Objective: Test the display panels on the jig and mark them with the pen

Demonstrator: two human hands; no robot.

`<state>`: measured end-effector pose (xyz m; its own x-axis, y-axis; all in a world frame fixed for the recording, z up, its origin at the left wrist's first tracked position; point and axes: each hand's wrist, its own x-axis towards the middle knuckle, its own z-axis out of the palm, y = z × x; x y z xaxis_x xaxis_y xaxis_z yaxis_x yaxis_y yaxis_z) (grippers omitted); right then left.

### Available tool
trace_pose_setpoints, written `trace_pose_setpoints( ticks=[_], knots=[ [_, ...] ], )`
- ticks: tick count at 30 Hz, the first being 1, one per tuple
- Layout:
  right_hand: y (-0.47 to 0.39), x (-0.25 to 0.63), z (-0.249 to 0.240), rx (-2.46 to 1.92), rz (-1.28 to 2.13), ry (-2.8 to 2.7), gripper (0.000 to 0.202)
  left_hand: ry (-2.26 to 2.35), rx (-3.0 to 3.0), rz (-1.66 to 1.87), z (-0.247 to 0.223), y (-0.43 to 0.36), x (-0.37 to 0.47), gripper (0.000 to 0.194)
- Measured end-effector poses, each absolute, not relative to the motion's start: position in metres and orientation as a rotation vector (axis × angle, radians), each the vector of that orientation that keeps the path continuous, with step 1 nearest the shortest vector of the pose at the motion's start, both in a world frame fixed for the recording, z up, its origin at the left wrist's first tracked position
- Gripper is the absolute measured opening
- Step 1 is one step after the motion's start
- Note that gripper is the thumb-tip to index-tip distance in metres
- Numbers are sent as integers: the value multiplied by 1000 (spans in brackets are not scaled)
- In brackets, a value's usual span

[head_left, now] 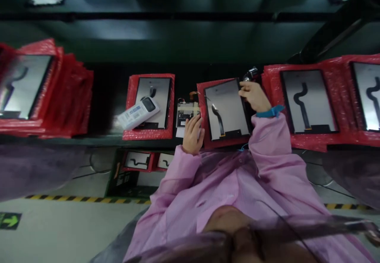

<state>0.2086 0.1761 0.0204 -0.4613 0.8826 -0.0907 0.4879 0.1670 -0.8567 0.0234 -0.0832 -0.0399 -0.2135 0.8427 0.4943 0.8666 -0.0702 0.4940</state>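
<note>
Directly before me, a display panel [230, 108] with a dark curved ribbon cable lies slightly turned on a red bubble-wrap sheet [203, 96]. At the panel's upper right corner is my right hand [253, 96], its thumb and fingers brought together at the edge; a blue band circles that wrist. My left hand [192, 135] rests with fingers spread on the lower part of a small circuit assembly [188, 110], which has thin wires and tape. A white handheld device [139, 113] lies slantwise over another panel [158, 86] on red wrap, further left.
Red bubble-wrap stacks topped with panels stand at the far left [74, 96] and on the right [332, 96]. A shiny metal object [251, 73] sits behind my right hand. Below the dark bench's [103, 104] front edge, a green crate [114, 183] holds more panels.
</note>
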Motion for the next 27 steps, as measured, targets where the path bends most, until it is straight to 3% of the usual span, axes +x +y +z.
trace_pose_setpoints(
  ticks=[6,9,16,19,24,27],
  knots=[
    [159,204,20,-1415,920,-2187,36,-2076,-1430,-1599,-32,-102,22,32],
    [144,207,39,-1386,744,-2271,45,-2107,-1188,-1691,-33,-108,24,33],
    [91,208,109,-852,652,-2533,57,-2072,-921,-1790,-17,-118,19,24],
    [73,204,130,-757,676,-2616,56,-2153,-831,-1730,-1,-130,2,27],
    [71,189,146,-711,785,-2710,55,-2297,-800,-1410,23,-135,-68,50],
    [57,166,131,-713,865,-2667,51,-2525,-1200,-1074,47,-149,-119,65]
  ],
)
